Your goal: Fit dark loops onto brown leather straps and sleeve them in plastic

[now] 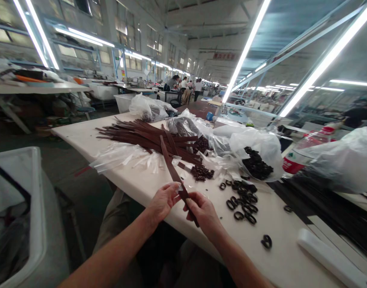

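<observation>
A long dark brown strap [173, 171] slants up and away over the near table edge. My right hand [201, 210] is closed round its lower part, thumb on top, and the strap's end pokes out below the fingers. Beside it my left hand [163, 201] pinches a small clear plastic strip [179, 187] against the strap's left edge. Just beyond the hands lies a heap of small brown loops [202, 173]. A big pile of similar brown straps [141, 132] spreads behind, with more clear plastic strips [123, 157] in front of it.
Black rings [245, 202] lie scattered to the right on the white table [159, 182]. Behind them stand plastic bags [252, 140] and a red-labelled bottle [303, 154]. A white bin [36, 192] is on my left. Several people work far back, under strip lights.
</observation>
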Action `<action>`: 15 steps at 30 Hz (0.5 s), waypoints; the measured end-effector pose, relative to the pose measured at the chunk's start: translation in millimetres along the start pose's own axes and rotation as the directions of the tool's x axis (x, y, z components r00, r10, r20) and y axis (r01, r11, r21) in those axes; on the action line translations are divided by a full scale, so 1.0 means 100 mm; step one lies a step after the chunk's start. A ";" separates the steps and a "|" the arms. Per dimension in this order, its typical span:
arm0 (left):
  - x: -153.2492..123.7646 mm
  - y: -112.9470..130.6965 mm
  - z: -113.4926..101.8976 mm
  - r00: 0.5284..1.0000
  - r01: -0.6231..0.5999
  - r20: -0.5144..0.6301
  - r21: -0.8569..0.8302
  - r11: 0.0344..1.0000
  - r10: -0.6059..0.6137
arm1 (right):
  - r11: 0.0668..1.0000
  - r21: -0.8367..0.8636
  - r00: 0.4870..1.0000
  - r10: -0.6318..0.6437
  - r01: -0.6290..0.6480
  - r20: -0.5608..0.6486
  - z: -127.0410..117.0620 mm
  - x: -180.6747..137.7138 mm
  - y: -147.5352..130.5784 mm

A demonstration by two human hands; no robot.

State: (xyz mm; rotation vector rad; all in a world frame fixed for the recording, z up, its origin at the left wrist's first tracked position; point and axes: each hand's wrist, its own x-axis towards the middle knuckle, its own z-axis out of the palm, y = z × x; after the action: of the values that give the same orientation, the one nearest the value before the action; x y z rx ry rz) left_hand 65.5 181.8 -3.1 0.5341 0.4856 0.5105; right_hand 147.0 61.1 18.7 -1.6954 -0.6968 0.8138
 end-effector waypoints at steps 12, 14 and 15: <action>0.10 0.73 0.10 0.932 -0.334 -0.190 -0.114 0.936 0.310 | 0.765 -0.619 0.983 0.116 -0.179 -0.141 -1.56 -1.43 0.39; -0.06 0.61 0.04 0.944 -0.306 -0.155 -0.090 0.948 0.290 | 0.685 -0.692 0.973 0.183 -0.228 -0.139 -1.76 -1.61 0.45; -0.15 0.51 0.01 0.955 -0.274 -0.138 -0.083 0.958 0.261 | 0.651 -0.717 0.966 0.223 -0.248 -0.131 -1.80 -1.68 0.46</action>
State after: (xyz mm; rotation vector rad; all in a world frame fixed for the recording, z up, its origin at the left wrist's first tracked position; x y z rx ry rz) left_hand 37.4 211.0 32.2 0.4744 0.5076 0.8291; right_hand 193.9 -184.7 37.0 -2.5747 -0.8571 0.7211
